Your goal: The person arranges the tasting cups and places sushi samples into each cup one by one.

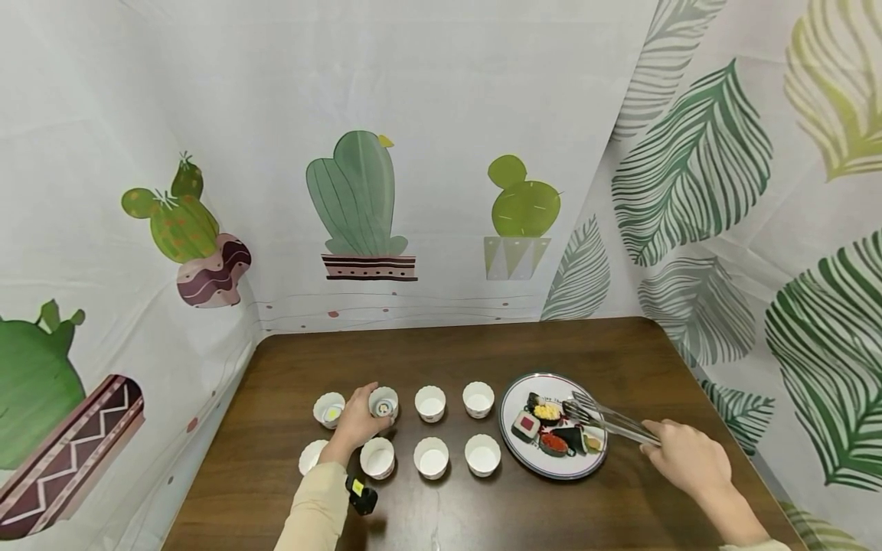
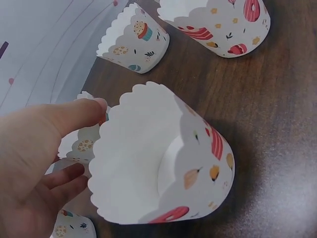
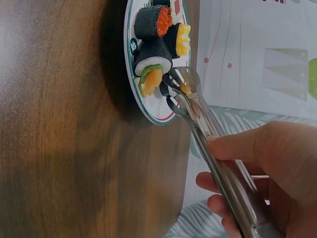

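Note:
My left hand (image 1: 358, 421) holds a scalloped paper baking cup (image 1: 383, 396) in the back row, thumb and fingers at its sides; a small round thing lies inside. In the left wrist view, a nearer cup (image 2: 198, 173) partly covers that held cup (image 2: 81, 141). At the right, my right hand (image 1: 692, 459) grips metal tongs (image 1: 623, 430), thumb on one arm and fingers round the other. The tong tips reach over a round plate (image 1: 511, 441) of sushi, at a dark piece partly hidden by them. Beside it lies a roll (image 3: 151, 57) with orange and green filling.
Several more white baking cups stand in two rows, including one (image 1: 431, 458) in front. The back-left cup (image 1: 329, 410) contains something yellow-green. A red-topped sushi piece (image 1: 553, 444) and a square roll (image 1: 526, 426) share the plate. Printed cloth (image 1: 441, 302) hangs behind the wooden table (image 1: 551, 513).

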`<state>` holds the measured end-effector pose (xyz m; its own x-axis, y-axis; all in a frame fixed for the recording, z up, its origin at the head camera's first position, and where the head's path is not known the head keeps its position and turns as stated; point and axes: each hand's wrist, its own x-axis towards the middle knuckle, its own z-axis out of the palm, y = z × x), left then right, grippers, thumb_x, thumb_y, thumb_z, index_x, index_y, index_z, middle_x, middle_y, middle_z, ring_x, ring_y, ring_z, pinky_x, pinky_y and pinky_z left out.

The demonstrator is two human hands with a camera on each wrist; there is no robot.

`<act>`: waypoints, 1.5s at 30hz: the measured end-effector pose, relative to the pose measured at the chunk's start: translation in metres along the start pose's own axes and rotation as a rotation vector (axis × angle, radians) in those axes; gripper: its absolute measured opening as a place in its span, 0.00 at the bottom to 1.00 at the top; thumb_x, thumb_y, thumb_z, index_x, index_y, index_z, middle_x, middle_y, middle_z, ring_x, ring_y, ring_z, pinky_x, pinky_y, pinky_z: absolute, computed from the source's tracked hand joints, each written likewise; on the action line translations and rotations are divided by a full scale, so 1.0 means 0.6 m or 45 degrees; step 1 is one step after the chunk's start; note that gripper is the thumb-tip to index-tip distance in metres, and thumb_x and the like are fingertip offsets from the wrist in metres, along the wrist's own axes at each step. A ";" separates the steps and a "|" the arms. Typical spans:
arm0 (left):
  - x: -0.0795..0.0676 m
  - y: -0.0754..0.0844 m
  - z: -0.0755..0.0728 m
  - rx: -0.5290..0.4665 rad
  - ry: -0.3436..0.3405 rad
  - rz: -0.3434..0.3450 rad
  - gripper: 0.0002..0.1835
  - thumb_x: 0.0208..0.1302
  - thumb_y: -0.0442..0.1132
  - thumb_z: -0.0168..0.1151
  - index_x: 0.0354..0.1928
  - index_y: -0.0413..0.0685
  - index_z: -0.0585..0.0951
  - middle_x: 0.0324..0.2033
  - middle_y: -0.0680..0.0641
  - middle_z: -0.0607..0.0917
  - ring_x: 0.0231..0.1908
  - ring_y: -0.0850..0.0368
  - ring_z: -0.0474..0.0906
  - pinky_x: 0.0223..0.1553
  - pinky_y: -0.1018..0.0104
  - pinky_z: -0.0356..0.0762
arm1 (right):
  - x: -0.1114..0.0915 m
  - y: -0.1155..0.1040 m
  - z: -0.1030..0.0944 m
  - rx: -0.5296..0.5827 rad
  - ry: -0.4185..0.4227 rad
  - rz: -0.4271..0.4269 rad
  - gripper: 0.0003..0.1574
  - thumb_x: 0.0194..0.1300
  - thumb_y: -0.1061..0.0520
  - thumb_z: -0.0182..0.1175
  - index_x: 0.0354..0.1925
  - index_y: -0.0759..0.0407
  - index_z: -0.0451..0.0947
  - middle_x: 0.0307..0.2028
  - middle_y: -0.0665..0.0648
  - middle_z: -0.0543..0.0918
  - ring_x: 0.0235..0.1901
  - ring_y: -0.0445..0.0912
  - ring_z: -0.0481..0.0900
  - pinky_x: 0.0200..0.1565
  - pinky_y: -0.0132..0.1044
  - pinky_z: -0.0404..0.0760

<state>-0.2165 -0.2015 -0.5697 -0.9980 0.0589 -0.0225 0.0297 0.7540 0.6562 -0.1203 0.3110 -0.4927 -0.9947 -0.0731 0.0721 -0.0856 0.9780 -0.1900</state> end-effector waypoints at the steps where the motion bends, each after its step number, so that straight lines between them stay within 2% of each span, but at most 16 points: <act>1: 0.000 0.001 -0.001 -0.004 0.000 0.010 0.42 0.47 0.39 0.71 0.64 0.37 0.63 0.59 0.35 0.69 0.56 0.40 0.69 0.53 0.46 0.69 | 0.000 0.000 -0.001 0.002 -0.002 0.002 0.22 0.49 0.55 0.66 0.44 0.63 0.81 0.36 0.64 0.83 0.26 0.61 0.79 0.21 0.52 0.72; 8: 0.002 0.012 -0.015 0.035 0.039 0.083 0.40 0.47 0.39 0.70 0.63 0.38 0.64 0.58 0.37 0.69 0.54 0.41 0.71 0.50 0.48 0.71 | -0.001 0.001 -0.007 0.013 0.001 0.006 0.23 0.50 0.54 0.65 0.44 0.63 0.80 0.36 0.65 0.83 0.25 0.62 0.79 0.21 0.53 0.72; 14: 0.003 0.038 -0.029 0.038 0.060 0.107 0.39 0.47 0.40 0.70 0.63 0.43 0.66 0.59 0.41 0.69 0.54 0.43 0.71 0.49 0.49 0.72 | -0.001 0.001 -0.009 0.011 0.048 -0.011 0.23 0.49 0.54 0.65 0.44 0.63 0.80 0.36 0.64 0.83 0.25 0.61 0.79 0.20 0.53 0.71; 18: 0.004 0.055 -0.029 0.034 0.054 0.123 0.38 0.48 0.41 0.70 0.63 0.45 0.66 0.60 0.43 0.69 0.56 0.43 0.70 0.50 0.48 0.71 | -0.001 0.000 -0.010 0.010 0.044 -0.010 0.23 0.49 0.54 0.65 0.44 0.62 0.80 0.36 0.64 0.83 0.24 0.61 0.79 0.19 0.52 0.71; 30: 0.009 0.094 -0.014 0.035 0.040 0.225 0.38 0.48 0.41 0.71 0.62 0.45 0.67 0.59 0.43 0.70 0.57 0.43 0.69 0.53 0.47 0.69 | 0.000 -0.007 -0.014 0.012 0.074 -0.008 0.22 0.49 0.54 0.64 0.44 0.61 0.80 0.36 0.63 0.83 0.27 0.62 0.79 0.21 0.55 0.71; 39: 0.013 0.104 0.019 0.068 0.025 0.287 0.38 0.47 0.42 0.71 0.62 0.44 0.68 0.58 0.42 0.71 0.56 0.43 0.70 0.52 0.44 0.69 | 0.003 -0.013 -0.012 0.018 0.092 -0.001 0.22 0.49 0.54 0.64 0.44 0.61 0.80 0.36 0.63 0.83 0.28 0.61 0.80 0.22 0.54 0.72; 45: 0.016 0.107 0.038 0.062 -0.001 0.288 0.37 0.47 0.42 0.71 0.61 0.43 0.68 0.58 0.41 0.71 0.56 0.43 0.71 0.52 0.49 0.71 | 0.006 -0.017 -0.012 0.029 0.118 -0.002 0.22 0.49 0.54 0.64 0.44 0.60 0.80 0.35 0.63 0.83 0.26 0.62 0.79 0.22 0.55 0.71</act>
<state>-0.2230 -0.1375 -0.5447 -0.9655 0.2309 0.1205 0.2557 0.7521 0.6074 -0.1229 0.3021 -0.4835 -0.9852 -0.0551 0.1624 -0.0894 0.9731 -0.2122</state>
